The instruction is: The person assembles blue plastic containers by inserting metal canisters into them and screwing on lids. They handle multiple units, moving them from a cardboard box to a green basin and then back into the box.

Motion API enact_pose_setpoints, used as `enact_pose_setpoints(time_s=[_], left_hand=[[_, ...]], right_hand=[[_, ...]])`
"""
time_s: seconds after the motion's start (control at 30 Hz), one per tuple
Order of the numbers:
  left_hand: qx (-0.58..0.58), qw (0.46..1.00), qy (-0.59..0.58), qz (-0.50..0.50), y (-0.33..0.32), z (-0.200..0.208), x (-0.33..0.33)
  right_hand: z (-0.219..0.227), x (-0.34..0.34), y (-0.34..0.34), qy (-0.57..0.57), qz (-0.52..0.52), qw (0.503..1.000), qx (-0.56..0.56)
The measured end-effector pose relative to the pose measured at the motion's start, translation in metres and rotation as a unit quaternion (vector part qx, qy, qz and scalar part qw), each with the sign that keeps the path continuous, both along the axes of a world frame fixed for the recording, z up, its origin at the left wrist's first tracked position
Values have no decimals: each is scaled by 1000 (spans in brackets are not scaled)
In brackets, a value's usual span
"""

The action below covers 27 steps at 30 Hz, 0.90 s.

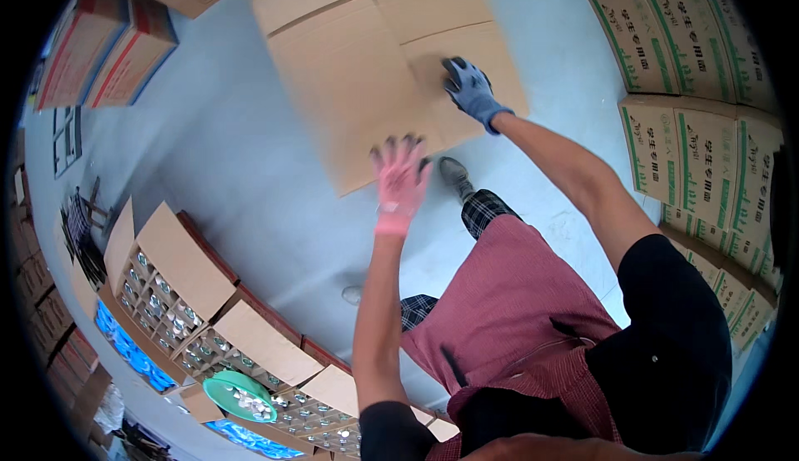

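Observation:
A flattened cardboard carton [349, 86], brown with fold lines and slits, lies ahead of me, its near left edge slightly blurred. My left hand [401, 180], in a pink glove with dark fingertips, is over the carton's near edge. Its fingers are spread and hold nothing. Farther right, my right hand [474, 95] wears a blue-grey glove with dark fingers and hovers over the carton's right part. Its fingers are bent but apart, with nothing visible between them; a dark shadow falls beside them.
Cartons with green stripes [666, 45] are stacked at the right. Red-striped boxes [125, 45] stand at the far left. At the lower left, open divided cartons [158, 303] hold small jars or bottles, with a green basin [225, 390] of small white pieces on top. My shoe [454, 174] is by the flattened carton.

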<state>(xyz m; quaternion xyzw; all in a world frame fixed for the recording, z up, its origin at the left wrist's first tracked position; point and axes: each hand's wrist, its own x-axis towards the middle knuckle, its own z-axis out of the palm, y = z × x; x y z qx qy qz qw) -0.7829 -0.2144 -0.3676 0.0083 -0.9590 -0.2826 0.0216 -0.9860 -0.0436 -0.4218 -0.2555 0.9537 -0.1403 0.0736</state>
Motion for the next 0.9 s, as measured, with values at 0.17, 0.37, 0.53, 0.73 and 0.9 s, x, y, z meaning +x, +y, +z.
enact_pose_setpoints(time_s=[0.17,0.37,0.53,0.73,0.9], left_hand=[[-300,855,-241,-348,42,-3,-150],[-298,823,-336,-349,20,47,-175],[-310,880,-336,-132,-52,110,-156],[-183,972,-142,28,-114,135,-96],[25,959,0,282,-129,137,-45]], right_hand=[[8,-91,3,50,124,991,21],[2,-122,-48,109,340,932,-58],[42,-146,-78,52,437,880,182],[127,-180,25,127,455,881,12],[211,-237,171,309,335,879,142]])
